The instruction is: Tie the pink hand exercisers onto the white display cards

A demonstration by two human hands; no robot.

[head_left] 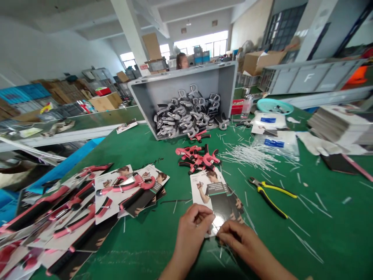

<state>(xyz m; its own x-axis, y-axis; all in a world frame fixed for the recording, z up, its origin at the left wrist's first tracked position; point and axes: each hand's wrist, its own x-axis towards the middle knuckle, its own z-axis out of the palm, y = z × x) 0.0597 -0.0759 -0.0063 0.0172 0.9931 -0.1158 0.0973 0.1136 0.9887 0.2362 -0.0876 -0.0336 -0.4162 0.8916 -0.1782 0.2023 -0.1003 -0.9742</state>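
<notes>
Over the near end of a printed card [201,190], my left hand [194,225] is closed, thumb and forefinger pinched at the card's lower left edge. My right hand [240,237] is closed too, its fingertips pinched at the lower right; what they hold is too small to make out. The card lies on further cards, with glare on its dark lower part. Just beyond is a small heap of pink-and-black hand grip strengtheners [201,157]. Diagonal cutters [268,194] with yellow-and-black handles lie right of my hands, jaws pointing away.
Carded pink hand grips [78,206] are piled at left. A grey crate [233,85], tipped towards me, holds many grey-and-black hand grips [186,114]. White cable ties [250,155] are scattered at right, near a card stack [340,124] and a teal basin [274,104]. A person [182,62] is behind the crate.
</notes>
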